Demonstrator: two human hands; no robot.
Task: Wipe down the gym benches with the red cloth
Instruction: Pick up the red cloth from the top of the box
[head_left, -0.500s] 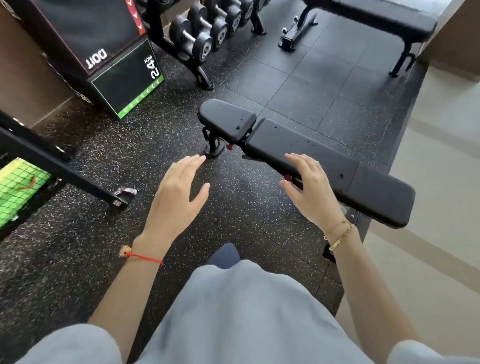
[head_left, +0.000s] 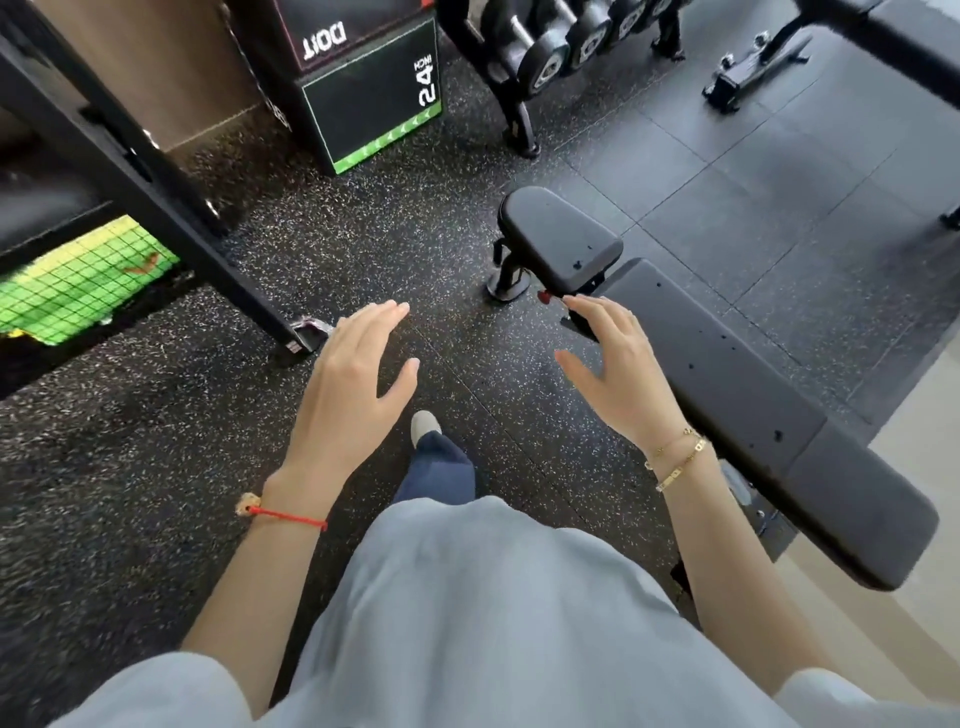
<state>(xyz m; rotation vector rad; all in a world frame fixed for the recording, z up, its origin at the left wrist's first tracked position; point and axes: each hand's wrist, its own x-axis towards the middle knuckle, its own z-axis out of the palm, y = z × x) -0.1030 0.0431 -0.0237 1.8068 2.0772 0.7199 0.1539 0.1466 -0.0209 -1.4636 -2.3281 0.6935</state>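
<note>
Left hand (head_left: 348, 384) hovers over floor, fingers straight, empty. Right hand (head_left: 618, 379) fingers spread, empty, beside bench (head_left: 737, 384) left edge. Second bench (head_left: 904, 47) top right. Red cloth not visible; likely soft, light, bunch it anywhere.

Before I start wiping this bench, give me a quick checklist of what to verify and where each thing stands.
1. Red cloth in hand: not ok. The left hand and right hand are both open and hold nothing; no cloth is in view.
2. Near bench in reach: ok, right beside the right hand.
3. Bench pads bare: ok, nothing lies on them.
4. Pads dirty or clean: cannot tell.
5. Second bench: in view at the upper right, partly cut off by the frame edge.
6. Floor between feet and bench: ok, nothing lies there.
</note>
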